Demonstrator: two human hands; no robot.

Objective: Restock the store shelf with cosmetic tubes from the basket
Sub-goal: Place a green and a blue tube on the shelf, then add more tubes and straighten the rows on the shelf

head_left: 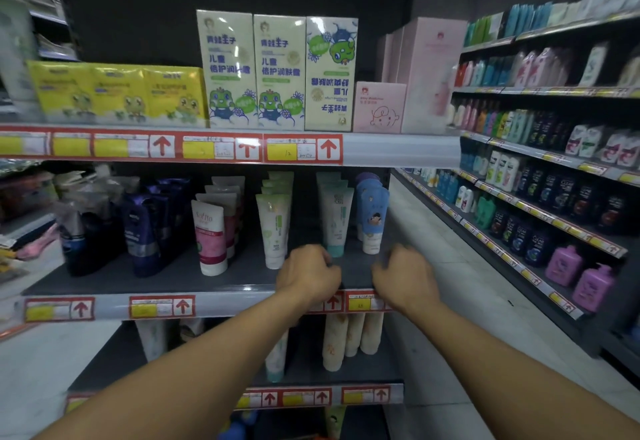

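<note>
At the front edge of the middle shelf [156, 280], both hands are hovering with fingers curled inward. The left hand [308, 275] is sitting just in front of the teal-capped white tube [335, 218]; whether it is gripping anything cannot be determined. The right hand [403, 278] is blurred, so its grip likewise cannot be determined, and it is positioned just below the blue tube [373, 220]. Further tubes are standing upright in rows across this shelf, including a pink-labelled tube [210, 237] and a green-printed tube [274, 228].
</note>
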